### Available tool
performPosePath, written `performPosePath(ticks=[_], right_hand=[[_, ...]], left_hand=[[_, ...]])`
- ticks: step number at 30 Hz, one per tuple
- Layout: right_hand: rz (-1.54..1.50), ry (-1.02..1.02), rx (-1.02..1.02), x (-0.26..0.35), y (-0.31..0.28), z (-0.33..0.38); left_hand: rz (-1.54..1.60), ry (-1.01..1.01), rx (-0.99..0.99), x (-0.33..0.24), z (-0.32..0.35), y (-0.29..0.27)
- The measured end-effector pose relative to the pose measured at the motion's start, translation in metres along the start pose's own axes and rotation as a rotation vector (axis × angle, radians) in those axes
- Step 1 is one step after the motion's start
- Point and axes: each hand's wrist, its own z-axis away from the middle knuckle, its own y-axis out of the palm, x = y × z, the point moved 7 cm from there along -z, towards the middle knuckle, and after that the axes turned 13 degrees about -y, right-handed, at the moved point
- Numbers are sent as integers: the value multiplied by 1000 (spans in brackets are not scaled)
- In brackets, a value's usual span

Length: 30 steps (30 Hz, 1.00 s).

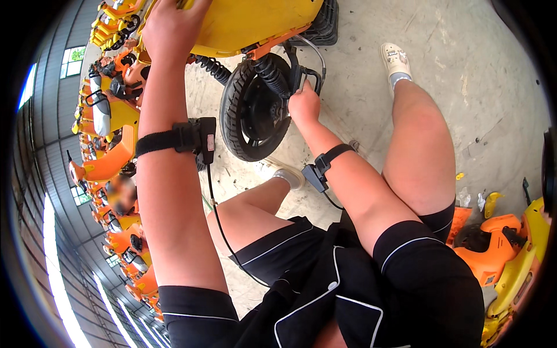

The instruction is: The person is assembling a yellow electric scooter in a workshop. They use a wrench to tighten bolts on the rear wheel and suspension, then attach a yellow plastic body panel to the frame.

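At the top edge, my left hand [174,29] reaches over the side of a yellow scooter body [255,26]; its fingers are cut off by the picture's edge. Below the body hangs a black wheel [255,110] with a treaded tyre, between two black coil shock absorbers [270,75]. My right hand [304,106] is closed beside the wheel's hub, at the lower end of a black bar-like part [297,66]. What lies inside its fingers is hidden. A thin grey hose or cable [316,49] curves down close to this hand.
A black crate [322,26] stands under the body. Rows of orange and yellow scooters [110,156] line the left, where a person is also seen. Orange and yellow body panels [493,243] lie on the right. Black devices [206,142] are strapped to my forearms, trailing cables.
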Motion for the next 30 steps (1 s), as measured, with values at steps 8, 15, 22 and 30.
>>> performPosePath(ticks=[8,15,22,30], right_hand=[[-146,126,82,-24,22,-19],[109,-39,459,-59,72,-60],[-887,1012,260,-4,25,-34],[-765,726,292,-10,10,-36]], left_hand=[[-31,-37,-14,3,0,-2],[-43,-94,15,-1,-1,-2],[-45,-26,-2,6,1,-5],[17,-4,15,7,3,-1]])
